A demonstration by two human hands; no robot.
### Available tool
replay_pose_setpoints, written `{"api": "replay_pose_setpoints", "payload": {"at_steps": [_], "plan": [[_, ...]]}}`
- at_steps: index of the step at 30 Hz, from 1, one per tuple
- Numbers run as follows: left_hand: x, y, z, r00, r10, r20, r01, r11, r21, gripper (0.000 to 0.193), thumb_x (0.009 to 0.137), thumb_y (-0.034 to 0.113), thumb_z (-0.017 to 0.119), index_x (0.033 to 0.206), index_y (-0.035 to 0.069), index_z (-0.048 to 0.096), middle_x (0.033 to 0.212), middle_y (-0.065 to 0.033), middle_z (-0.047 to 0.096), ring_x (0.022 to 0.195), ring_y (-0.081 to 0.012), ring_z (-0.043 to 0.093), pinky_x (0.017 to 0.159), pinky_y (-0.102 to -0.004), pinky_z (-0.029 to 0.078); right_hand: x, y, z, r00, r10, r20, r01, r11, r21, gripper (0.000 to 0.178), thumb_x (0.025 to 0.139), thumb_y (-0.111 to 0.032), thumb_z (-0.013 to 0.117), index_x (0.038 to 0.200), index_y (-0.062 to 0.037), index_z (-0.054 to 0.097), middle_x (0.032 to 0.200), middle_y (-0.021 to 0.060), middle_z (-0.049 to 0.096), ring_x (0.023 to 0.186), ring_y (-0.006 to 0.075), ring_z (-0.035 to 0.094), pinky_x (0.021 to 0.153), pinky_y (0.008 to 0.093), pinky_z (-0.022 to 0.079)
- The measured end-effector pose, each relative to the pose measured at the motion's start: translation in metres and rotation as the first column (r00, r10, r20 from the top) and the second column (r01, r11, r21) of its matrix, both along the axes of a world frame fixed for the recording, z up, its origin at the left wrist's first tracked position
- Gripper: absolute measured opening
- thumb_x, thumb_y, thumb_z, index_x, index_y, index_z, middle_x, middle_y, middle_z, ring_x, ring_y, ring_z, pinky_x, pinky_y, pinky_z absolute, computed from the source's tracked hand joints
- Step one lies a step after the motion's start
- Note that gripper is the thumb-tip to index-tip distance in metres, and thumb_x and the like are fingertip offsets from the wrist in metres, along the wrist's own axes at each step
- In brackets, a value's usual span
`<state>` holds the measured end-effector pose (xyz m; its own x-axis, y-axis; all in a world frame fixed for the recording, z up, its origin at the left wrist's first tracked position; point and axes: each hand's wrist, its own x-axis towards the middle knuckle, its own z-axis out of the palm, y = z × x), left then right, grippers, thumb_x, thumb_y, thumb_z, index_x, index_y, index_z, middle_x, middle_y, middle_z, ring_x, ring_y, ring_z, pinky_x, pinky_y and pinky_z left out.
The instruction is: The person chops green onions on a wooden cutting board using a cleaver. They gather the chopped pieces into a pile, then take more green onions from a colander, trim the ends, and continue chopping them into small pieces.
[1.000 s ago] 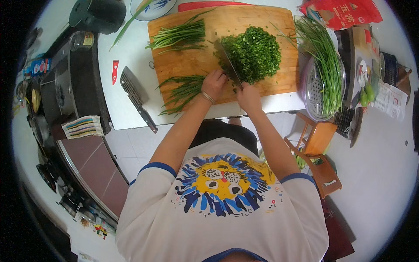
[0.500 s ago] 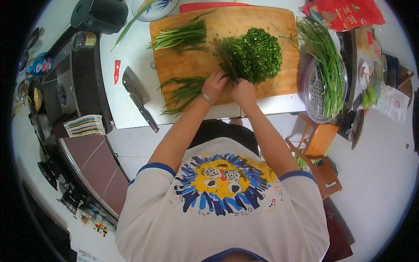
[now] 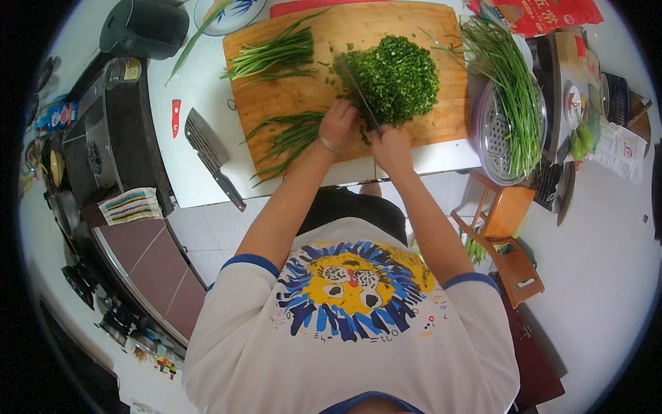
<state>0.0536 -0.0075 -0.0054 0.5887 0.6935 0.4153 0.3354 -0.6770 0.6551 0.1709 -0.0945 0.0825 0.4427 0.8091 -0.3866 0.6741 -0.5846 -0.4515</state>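
My right hand (image 3: 392, 147) is closed around the handle of a kitchen knife (image 3: 360, 93), its blade pointing away and slightly left across the wooden cutting board (image 3: 338, 31). Close to the blade's left side, my left hand (image 3: 338, 124) presses down a bunch of long green garlic chives (image 3: 286, 138), fingers bent over the cut end. A heap of finely chopped chives (image 3: 396, 79) lies right of the blade. At the board's upper left rests a second bunch of chives (image 3: 272, 54).
Left of the board lie a slotted-blade knife (image 3: 203, 148) and a small red-handled tool (image 3: 176, 119). On the right, more long chives (image 3: 514, 103) drape over a colander in a purple-rimmed basin (image 3: 491, 134). A dark pitcher (image 3: 145, 27) and a patterned plate (image 3: 238, 24) stand at the back.
The knife blade, blurred before, now shows sharply. My right hand has shifted slightly right relative to the board, while my left hand stays on the chives. The whole view has shifted a little.
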Motion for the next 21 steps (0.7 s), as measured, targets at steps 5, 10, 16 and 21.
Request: {"api": "replay_pose_setpoints", "payload": {"at_steps": [5,10,16,21], "plan": [[-0.003,0.003,0.001,0.999,-0.034,-0.038,0.035,0.999,0.036,0.023,0.062,0.000,0.065,0.084,-0.001,0.058,0.090,-0.0159,0.055,0.088,-0.0333,0.055,0.075,-0.0401,0.049,-0.001,0.003,0.000,0.999,0.029,-0.029,-0.032,0.992,-0.125,0.023,0.083,-0.020,0.054,0.083,0.0022,0.060,0.079,0.0282,0.062,0.078,0.0443,0.062,0.071,0.0513,0.049],[-0.006,0.004,0.006,0.989,-0.073,-0.129,0.069,0.997,-0.035,0.021,0.065,0.002,0.064,0.085,0.000,0.060,0.095,-0.0156,0.057,0.090,-0.0326,0.055,0.077,-0.0396,0.050,-0.007,0.016,-0.007,1.000,0.027,0.014,-0.023,0.977,-0.213,0.022,0.083,-0.017,0.050,0.087,0.0021,0.061,0.080,0.0274,0.062,0.081,0.0449,0.060,0.073,0.0506,0.048],[-0.012,0.007,0.014,0.994,-0.070,-0.079,0.079,0.991,0.107,0.026,0.063,0.001,0.067,0.089,0.003,0.062,0.092,-0.0125,0.058,0.087,-0.0304,0.057,0.071,-0.0406,0.051,0.005,0.027,-0.022,0.994,-0.059,-0.089,0.056,0.998,-0.043,0.022,0.083,-0.018,0.055,0.085,0.0031,0.062,0.080,0.0270,0.063,0.079,0.0434,0.062,0.072,0.0492,0.050],[-0.015,0.003,0.009,0.990,-0.073,-0.125,0.080,0.995,0.053,0.023,0.064,0.002,0.068,0.087,0.003,0.064,0.093,-0.0112,0.060,0.085,-0.0285,0.060,0.066,-0.0385,0.053,0.007,0.018,-0.014,0.991,-0.064,-0.122,0.067,0.998,0.022,0.027,0.086,-0.023,0.055,0.086,0.0022,0.063,0.079,0.0257,0.063,0.078,0.0441,0.061,0.071,0.0500,0.049]]}}
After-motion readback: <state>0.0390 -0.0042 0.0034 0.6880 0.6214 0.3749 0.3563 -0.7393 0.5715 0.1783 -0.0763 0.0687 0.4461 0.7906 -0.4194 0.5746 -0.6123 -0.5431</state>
